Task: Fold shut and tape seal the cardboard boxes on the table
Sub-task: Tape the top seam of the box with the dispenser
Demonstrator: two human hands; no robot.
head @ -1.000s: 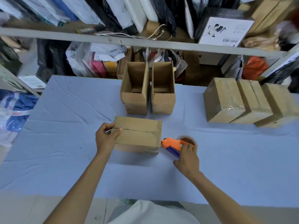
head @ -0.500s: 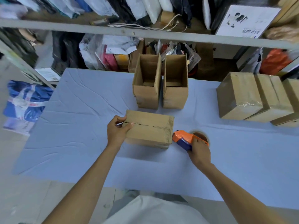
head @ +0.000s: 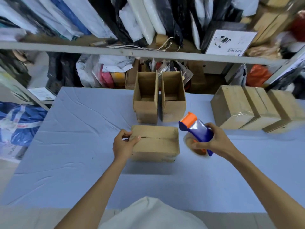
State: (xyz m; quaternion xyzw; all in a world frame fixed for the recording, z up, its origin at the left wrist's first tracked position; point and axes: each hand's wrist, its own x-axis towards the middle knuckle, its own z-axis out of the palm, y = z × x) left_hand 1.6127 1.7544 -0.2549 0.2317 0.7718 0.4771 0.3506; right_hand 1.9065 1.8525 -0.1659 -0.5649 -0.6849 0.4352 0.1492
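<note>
Head view, one change to report: the tape dispenser point(head: 196, 129), which half a second ago sat low against the right end of the folded box point(head: 155, 142), is now lifted clear of the table point(head: 74, 146). It sits tilted at centre right of the frame, orange nose pointing toward the upper frame. My right hand point(head: 212, 141) grips it, fingers wrapped round the blue body and the roll beneath.

My left hand point(head: 123, 144) has not shifted. It pinches the left end of the box at centre frame, thumb laid on top at the seam, fingers curled over the left edge, holding both flaps down.

I see no tape on the seam; the flaps meet but remain unsealed. I judge the fold complete and the taping stroke about to begin, with the dispenser being readied rather than applied.

Two open boxes point(head: 145, 100) stand just beyond, upper centre, flaps up and untouched. Sealed boxes point(head: 231, 106) sit in a row at the right edge. My estimate: three units still outstanding, including the one in hand.
</note>
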